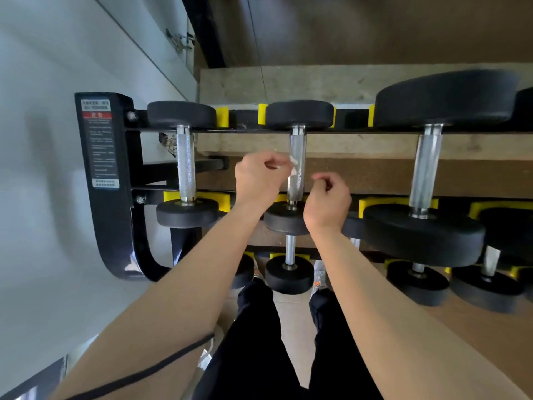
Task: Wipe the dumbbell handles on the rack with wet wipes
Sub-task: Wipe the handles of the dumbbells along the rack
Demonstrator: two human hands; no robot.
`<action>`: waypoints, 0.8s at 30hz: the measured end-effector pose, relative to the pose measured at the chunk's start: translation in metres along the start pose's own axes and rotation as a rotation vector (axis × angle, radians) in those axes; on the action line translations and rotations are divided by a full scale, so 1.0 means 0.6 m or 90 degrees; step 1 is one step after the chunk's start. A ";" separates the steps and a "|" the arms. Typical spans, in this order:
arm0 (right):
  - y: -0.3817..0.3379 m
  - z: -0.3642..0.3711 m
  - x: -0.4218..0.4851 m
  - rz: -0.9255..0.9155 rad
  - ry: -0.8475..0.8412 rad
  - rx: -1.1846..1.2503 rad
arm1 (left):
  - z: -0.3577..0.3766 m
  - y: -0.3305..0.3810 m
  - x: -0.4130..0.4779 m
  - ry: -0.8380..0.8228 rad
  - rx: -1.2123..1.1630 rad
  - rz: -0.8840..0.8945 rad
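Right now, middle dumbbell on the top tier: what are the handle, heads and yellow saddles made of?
Handle: metal, likely chromed steel; bright silver shine, knurled grip. Heads: black, matte, probably a rubber or urethane coating; no glare. Yellow saddles: look like moulded plastic, smooth and uniform colour; not certain. Wipe in the left hand: thin white sheet, crumpled.

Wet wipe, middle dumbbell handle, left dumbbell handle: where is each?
wet wipe point(293, 166), head view, crumpled white part
middle dumbbell handle point(297, 147), head view, upper knurled shaft
left dumbbell handle point(185, 166), head view, knurled mid-shaft
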State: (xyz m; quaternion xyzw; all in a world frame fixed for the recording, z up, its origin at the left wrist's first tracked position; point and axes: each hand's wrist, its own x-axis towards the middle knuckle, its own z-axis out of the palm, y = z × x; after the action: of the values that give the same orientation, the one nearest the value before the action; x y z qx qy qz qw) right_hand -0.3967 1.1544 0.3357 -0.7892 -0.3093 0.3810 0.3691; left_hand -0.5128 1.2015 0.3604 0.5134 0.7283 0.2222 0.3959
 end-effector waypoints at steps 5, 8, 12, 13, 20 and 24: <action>0.004 -0.003 0.004 -0.054 -0.007 -0.061 | 0.007 0.003 0.001 0.016 -0.010 0.017; 0.006 0.000 0.004 -0.100 -0.006 -0.061 | 0.021 0.017 0.007 0.089 -0.064 -0.003; 0.008 0.000 0.006 -0.140 -0.072 -0.066 | 0.007 -0.008 -0.008 0.021 0.014 -0.001; 0.008 0.000 0.009 -0.143 -0.100 -0.085 | 0.000 -0.019 -0.013 -0.017 0.041 0.003; -0.010 0.006 0.031 -0.222 -0.152 -0.383 | -0.009 -0.048 -0.046 0.020 -0.027 -0.077; -0.018 0.007 0.031 -0.283 -0.115 -0.475 | -0.003 -0.048 -0.057 0.024 -0.052 -0.083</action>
State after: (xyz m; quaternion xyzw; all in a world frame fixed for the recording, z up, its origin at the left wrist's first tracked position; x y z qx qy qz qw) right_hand -0.3928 1.1760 0.3359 -0.7464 -0.6186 0.2221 0.1038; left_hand -0.5255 1.1591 0.3525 0.4439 0.7581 0.2350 0.4159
